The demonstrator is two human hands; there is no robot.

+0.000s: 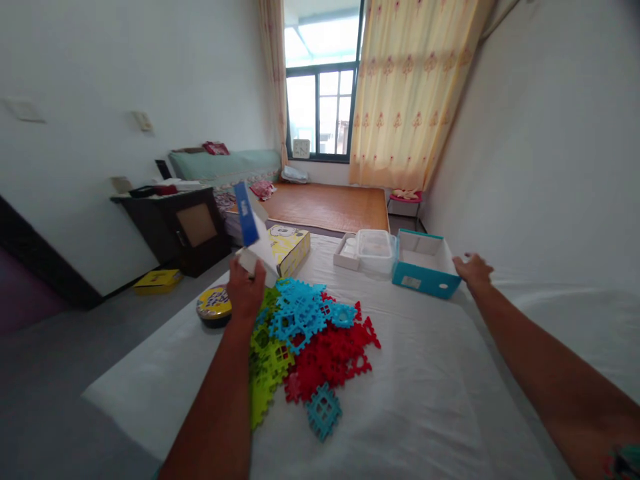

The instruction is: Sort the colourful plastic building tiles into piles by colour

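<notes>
My left hand (pixel 246 288) is closed round a white box with a blue flap (pixel 253 235), held tilted above the white-covered table (pixel 425 393). Just below and right of it lies a pile of interlocking plastic tiles (pixel 313 343) in blue, red and green. One teal tile (pixel 324 410) lies apart, nearer to me. My right hand (pixel 473 269) reaches far right, its fingers spread and resting at the right edge of an open teal box (pixel 425 277).
A yellow carton (pixel 290 248), a white tray with a clear lidded container (pixel 373 250) and a round tin (pixel 214 305) stand on the table. A dark cabinet (pixel 175 227), a yellow box on the floor (pixel 156 281), a bed and a curtained window lie beyond.
</notes>
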